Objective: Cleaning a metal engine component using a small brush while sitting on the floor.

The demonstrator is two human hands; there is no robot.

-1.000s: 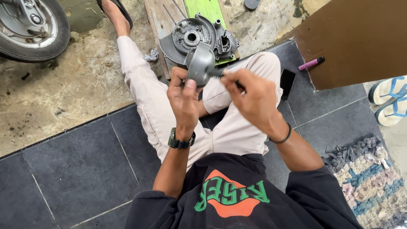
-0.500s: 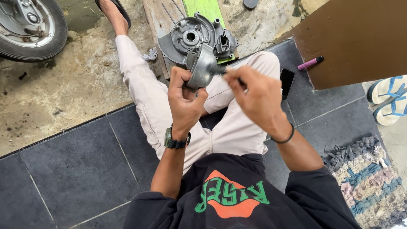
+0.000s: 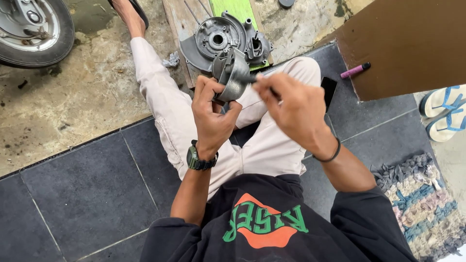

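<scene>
Sat on dark floor tiles (image 3: 87, 194), one leg stretched out beside a wooden board (image 3: 177, 24). Held a round grey metal housing (image 3: 232, 77) up in front of the chest, above the knees and just short of the board. Gripped it in the left hand (image 3: 212, 116), fingers and thumb clamped around its lower rim. Pinched a thin dark tool (image 3: 248, 78) in the right hand (image 3: 291, 106), fingers closed tight on the shaft and the tip pressed into the open side of the housing. Wore a green watch (image 3: 199, 159) on the left wrist.

Left a larger grey engine casing (image 3: 218, 41) lying open on the board, partly over a green sheet (image 3: 238, 7), with a crumpled rag (image 3: 171, 60) just beside it. Kept a wheel (image 3: 29, 29) well apart at the far left on rough concrete. Set a pink marker (image 3: 355, 71) on the edge of a brown panel (image 3: 412, 43), a black phone (image 3: 329, 90) by the right knee, sandals (image 3: 444, 114) and a rag rug (image 3: 417, 204) off to the right.

Looked to be midway: housing off the casing and in hand, worked at with the tool, nothing yet fitted back onto the casing. Could not tell from this angle how much of the housing's inside was already dealt with.
</scene>
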